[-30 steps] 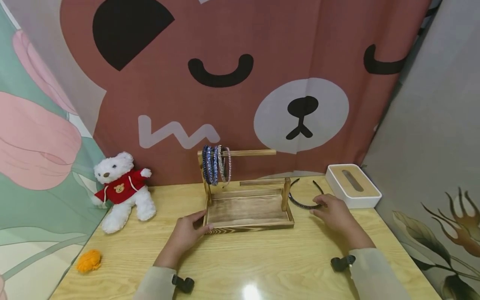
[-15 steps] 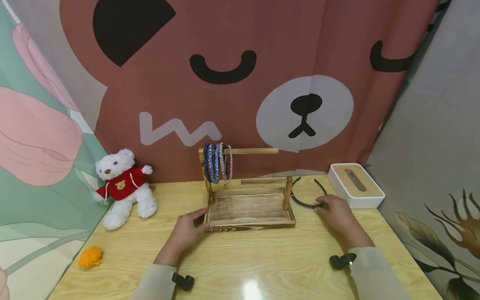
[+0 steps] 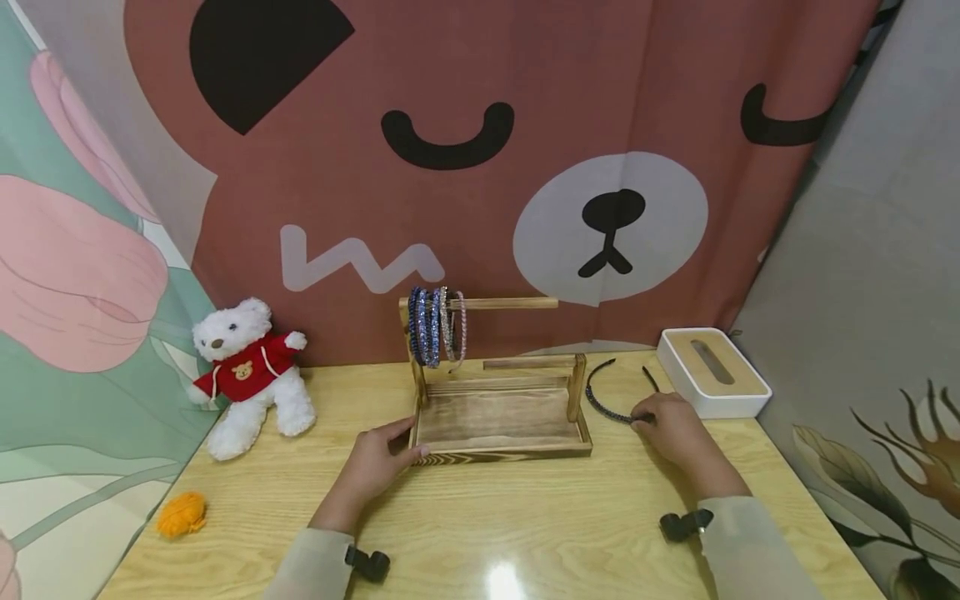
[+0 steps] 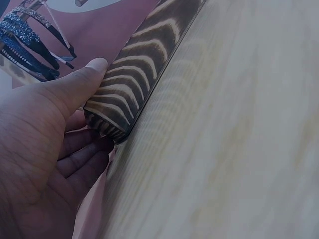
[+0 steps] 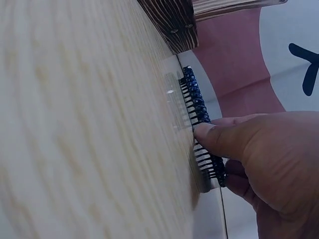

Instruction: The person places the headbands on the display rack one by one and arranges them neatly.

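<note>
My left hand [image 3: 378, 461] grips the front left corner of a wooden hair-accessory stand [image 3: 504, 454], thumb on the rim and fingers along its end in the left wrist view. From the stand's upper bar hang several headbands [image 3: 433, 329] in blue, silver and pink. A dark beaded headband [image 3: 607, 411] with comb teeth lies on the table, right of the stand. My right hand [image 3: 675, 429] pinches that headband's curve between thumb and fingers; in the right wrist view the teeth [image 5: 202, 154] show on both sides of the thumb.
A white tissue box [image 3: 720, 375] with a wooden lid stands just behind my right hand. To the left sit a white teddy bear [image 3: 251, 379] in a red top and an orange yarn bundle [image 3: 182, 514]. A curtain [image 3: 472, 225] hangs right behind the table.
The dark headband has turned slightly, its open ends swinging to the right while my right hand pinches it. My left hand stays on the stand's corner.
</note>
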`<state>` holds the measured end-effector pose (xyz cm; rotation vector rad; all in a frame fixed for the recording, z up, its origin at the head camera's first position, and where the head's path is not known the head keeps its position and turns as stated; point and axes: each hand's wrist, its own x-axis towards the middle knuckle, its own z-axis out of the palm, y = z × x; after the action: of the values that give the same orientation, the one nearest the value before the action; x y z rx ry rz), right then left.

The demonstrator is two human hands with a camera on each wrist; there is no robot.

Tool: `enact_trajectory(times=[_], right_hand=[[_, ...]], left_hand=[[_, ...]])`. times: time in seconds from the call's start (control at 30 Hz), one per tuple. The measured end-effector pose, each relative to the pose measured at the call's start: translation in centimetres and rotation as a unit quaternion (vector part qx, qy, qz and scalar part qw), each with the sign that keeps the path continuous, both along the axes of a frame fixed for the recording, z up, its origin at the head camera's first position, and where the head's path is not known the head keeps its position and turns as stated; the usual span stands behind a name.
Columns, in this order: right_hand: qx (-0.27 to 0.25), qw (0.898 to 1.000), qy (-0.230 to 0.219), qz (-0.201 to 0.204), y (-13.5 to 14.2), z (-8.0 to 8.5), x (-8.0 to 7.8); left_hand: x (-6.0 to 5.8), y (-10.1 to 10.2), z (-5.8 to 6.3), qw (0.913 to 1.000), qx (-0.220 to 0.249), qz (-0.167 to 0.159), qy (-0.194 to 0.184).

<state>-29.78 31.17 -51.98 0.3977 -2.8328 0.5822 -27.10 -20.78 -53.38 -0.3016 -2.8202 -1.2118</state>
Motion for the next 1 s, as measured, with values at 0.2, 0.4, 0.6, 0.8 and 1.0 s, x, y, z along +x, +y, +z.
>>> enact_trajectory(times=[0.2, 0.4, 0.6, 0.8, 1.0], right_hand=[[0.008, 1.0, 0.0, 0.01, -0.2, 0.0, 0.0], [-0.066, 0.997, 0.022, -0.021, -0.4, 0.4, 0.0], [-0.183, 0.976, 0.063, -0.104, -0.8, 2.6, 0.6], [-0.348, 0.924, -0.012, -0.156, -1.3, 4.7, 1.5], [-0.596, 0.796, -0.073, -0.081, -2.0, 6.1, 1.9]], left_hand=[[0.0, 0.0, -0.1, 1.0, 0.005, 0.001, 0.002], [-0.1, 0.1, -0.2, 1.0, 0.005, 0.004, 0.003], [-0.1, 0.0, -0.1, 1.0, 0.003, 0.004, 0.006], [0.0, 0.0, -0.2, 0.9999, -0.001, 0.008, 0.009], [0.0, 0.0, -0.3, 0.9999, 0.001, 0.007, 0.007]])
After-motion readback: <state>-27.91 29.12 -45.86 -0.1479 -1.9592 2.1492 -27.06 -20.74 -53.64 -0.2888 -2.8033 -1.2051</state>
